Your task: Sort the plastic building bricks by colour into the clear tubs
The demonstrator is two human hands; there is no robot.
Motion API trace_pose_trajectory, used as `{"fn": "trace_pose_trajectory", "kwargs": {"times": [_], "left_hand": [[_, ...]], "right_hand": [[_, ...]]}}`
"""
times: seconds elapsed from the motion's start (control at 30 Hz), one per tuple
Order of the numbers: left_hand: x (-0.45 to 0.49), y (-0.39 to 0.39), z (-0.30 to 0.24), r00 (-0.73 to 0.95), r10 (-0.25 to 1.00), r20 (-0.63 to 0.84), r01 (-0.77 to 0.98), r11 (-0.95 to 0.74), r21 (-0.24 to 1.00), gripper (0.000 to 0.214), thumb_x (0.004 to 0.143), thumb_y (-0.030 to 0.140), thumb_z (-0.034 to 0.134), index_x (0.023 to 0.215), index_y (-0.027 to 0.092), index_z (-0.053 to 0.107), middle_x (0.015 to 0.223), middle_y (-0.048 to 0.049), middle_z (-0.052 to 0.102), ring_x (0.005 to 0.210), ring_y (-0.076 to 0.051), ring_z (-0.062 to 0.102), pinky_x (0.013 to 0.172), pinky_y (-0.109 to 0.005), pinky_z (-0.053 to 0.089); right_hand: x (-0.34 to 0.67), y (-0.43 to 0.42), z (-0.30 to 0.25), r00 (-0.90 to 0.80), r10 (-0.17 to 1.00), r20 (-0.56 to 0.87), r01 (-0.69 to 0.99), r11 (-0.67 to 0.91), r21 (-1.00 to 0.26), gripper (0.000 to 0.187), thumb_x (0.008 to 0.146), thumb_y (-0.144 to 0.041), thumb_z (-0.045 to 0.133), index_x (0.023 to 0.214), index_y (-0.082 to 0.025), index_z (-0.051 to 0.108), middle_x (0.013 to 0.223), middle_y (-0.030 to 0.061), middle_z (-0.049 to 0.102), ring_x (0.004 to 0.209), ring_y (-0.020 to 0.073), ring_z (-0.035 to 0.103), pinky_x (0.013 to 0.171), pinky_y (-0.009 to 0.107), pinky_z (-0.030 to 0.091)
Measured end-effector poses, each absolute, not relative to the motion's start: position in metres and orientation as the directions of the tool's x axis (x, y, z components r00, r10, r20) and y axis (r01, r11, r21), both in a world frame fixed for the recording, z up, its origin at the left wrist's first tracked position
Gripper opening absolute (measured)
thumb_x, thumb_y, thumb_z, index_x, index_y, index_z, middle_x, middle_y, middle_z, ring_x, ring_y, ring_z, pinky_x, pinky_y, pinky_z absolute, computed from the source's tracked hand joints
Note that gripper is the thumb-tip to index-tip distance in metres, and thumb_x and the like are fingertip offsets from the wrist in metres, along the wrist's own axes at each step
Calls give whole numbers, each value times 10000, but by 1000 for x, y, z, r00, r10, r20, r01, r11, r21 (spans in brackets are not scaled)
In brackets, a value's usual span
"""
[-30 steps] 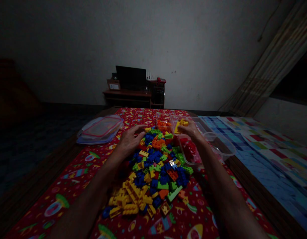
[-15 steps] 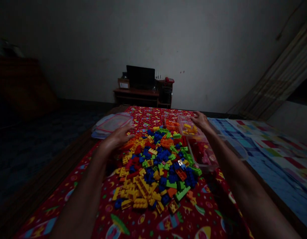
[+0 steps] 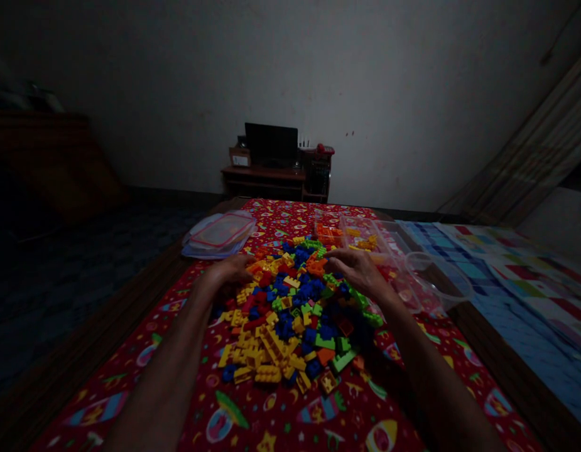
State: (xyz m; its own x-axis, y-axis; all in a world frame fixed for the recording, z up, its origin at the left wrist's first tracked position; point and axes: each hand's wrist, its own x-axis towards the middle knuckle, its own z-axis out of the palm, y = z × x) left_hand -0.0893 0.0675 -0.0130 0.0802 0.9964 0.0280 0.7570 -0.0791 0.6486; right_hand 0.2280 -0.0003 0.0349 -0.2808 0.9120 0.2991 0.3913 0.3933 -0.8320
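A big heap of small plastic bricks (image 3: 290, 314), yellow, blue, green, orange and red, lies on a red patterned cloth (image 3: 177, 351). My left hand (image 3: 227, 276) rests on the heap's left far edge with fingers curled down among the bricks; what it holds, if anything, is hidden. My right hand (image 3: 358, 270) lies on the heap's right far side, fingers bent toward orange and blue bricks. Just right of that hand stand clear plastic containers (image 3: 412, 276) holding sorted red, yellow and orange bricks.
Stacked clear lids with pink rims (image 3: 219, 233) lie at the cloth's far left. A checked blue mat (image 3: 507, 295) lies to the right. A low wooden desk with a dark screen (image 3: 271, 160) stands against the far wall. The room is dim.
My right hand has come back from the far containers onto the heap's right side. My left hand has slid a little nearer along the heap's left edge.
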Motion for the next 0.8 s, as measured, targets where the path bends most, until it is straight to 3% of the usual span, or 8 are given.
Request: {"fn": "trace_pose_trajectory", "kwargs": {"times": [0.13,0.27,0.43,0.57,0.7,0.8], "left_hand": [[-83,77,-1,184,982,-28,786,-130,604,404,499,292,673,894,208,689,955,-64,717,871,-263,657,730,-296,519],[-66,74,13,272,962,27,651,-205,731,491,521,383,705,978,207,686,921,-52,720,811,-236,656,666,-275,518],[-12,50,19,489,871,40,407,-268,873,565,564,375,719,1097,194,662,909,-36,719,762,-210,657,663,-289,518],[19,42,7,532,840,110,475,-403,783,535,613,397,693,1111,202,673,968,-39,718,833,-237,652,704,-290,508],[11,52,1,558,821,121,525,-462,715,457,701,473,628,1070,212,697,945,-42,725,828,-239,655,722,-290,502],[-14,66,0,394,884,251,617,-456,641,382,795,466,525,1010,208,707,993,-60,714,915,-238,640,822,-305,485]], "right_hand": [[226,0,34,-309,900,306,453,422,-785,237,846,-260,513,969,-211,710,768,32,718,705,172,669,654,294,510],[223,-1,32,-331,884,329,513,461,-724,223,844,-237,511,941,-208,710,776,36,716,695,178,657,665,305,498],[216,0,22,-317,878,359,456,473,-754,303,857,-325,537,1133,-253,636,978,55,709,856,205,663,734,326,500],[214,-2,14,-391,819,419,548,573,-609,342,810,-269,608,1151,-243,611,1052,76,677,927,216,625,802,326,454],[216,-5,12,-493,790,365,656,613,-441,184,800,-118,536,937,-178,642,881,75,664,769,179,587,670,252,390],[218,-4,10,-508,804,309,706,594,-386,175,770,-57,484,827,-167,608,740,43,617,656,146,531,583,223,312]]}}
